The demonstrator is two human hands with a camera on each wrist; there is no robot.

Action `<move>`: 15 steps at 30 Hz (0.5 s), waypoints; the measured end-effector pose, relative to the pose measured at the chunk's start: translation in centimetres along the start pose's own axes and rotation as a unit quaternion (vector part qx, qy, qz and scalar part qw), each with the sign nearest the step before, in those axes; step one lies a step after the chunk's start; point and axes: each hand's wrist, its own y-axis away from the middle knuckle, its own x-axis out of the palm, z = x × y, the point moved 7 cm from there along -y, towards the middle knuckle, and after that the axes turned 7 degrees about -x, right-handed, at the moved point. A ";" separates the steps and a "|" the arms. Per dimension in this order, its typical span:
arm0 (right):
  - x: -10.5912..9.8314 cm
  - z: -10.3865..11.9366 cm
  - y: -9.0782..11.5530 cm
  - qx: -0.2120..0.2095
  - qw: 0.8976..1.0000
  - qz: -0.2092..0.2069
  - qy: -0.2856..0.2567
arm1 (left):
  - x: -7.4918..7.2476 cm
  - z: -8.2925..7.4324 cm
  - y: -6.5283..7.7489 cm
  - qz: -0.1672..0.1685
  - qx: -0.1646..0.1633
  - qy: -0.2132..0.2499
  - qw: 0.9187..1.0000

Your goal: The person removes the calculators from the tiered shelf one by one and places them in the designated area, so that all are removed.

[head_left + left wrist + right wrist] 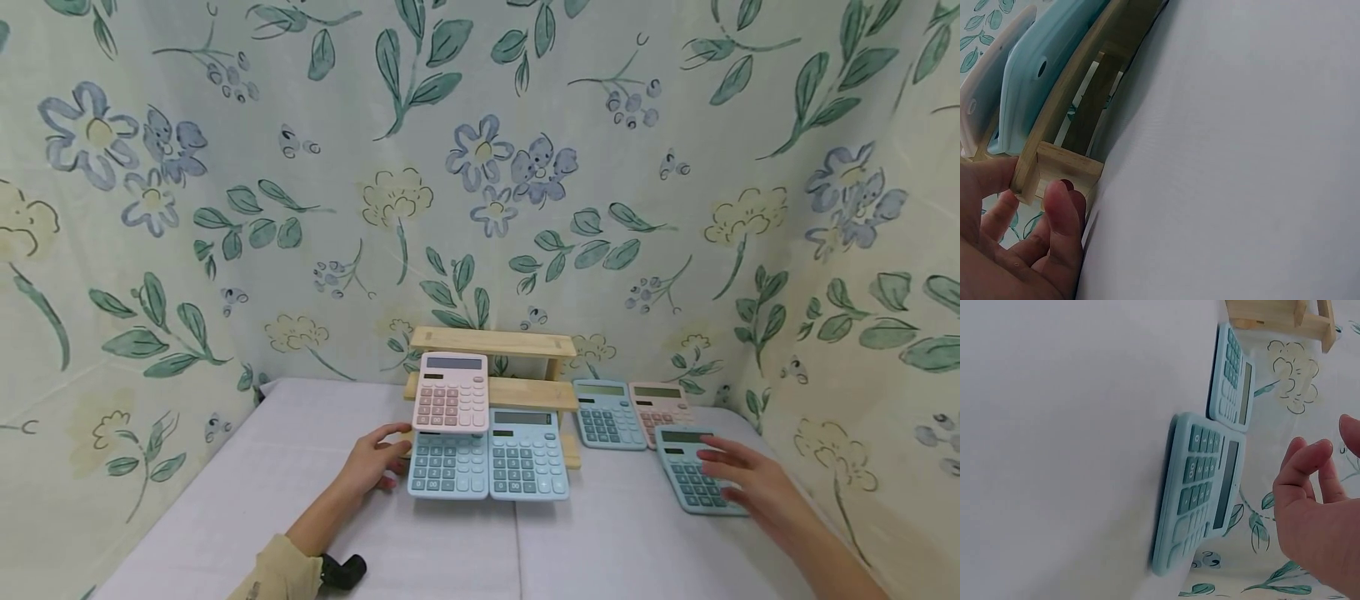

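Observation:
My left hand (371, 461) is at the left end of a wooden rack (492, 342), with its forefinger touching a slat's end and its thumb apart from the others. The rack bears a pink calculator (450, 392) on its middle level and two blue calculators, one lower left (448, 479) and one lower right (528, 458). The pink one partly covers the lower left one. My right hand (757, 479) hovers over a blue calculator (684, 467) on the table, fingers spread and holding nothing. In the right wrist view, that hand (1319, 500) is apart from the calculator (1194, 487).
Right of the rack, another blue calculator (607, 417) and a pink calculator (660, 404) lie side by side at the back of the white-covered table (600, 542). Floral cloth (337, 183) stands behind and on both sides. A black device (345, 572) sits at my left wrist.

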 end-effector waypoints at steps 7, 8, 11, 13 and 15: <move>1.9 1.4 0.4 -0.015 0.999 0.019 -0.028 | 0.0 0.0 -0.1 0.001 0.002 0.001 1.000; 2.2 1.5 0.4 -0.019 0.999 0.023 -0.033 | 0.1 0.0 -0.1 0.001 0.003 0.001 1.000; 3.1 2.1 0.4 -0.025 0.999 0.026 -0.040 | 0.1 0.0 -0.2 0.001 0.003 0.003 1.000; 3.7 2.6 0.5 -0.026 0.998 0.026 -0.044 | 0.0 0.0 -0.1 0.000 0.003 0.003 1.000; 4.3 3.0 0.5 -0.026 0.998 0.027 -0.045 | 0.0 0.0 -0.1 0.000 0.002 0.003 1.000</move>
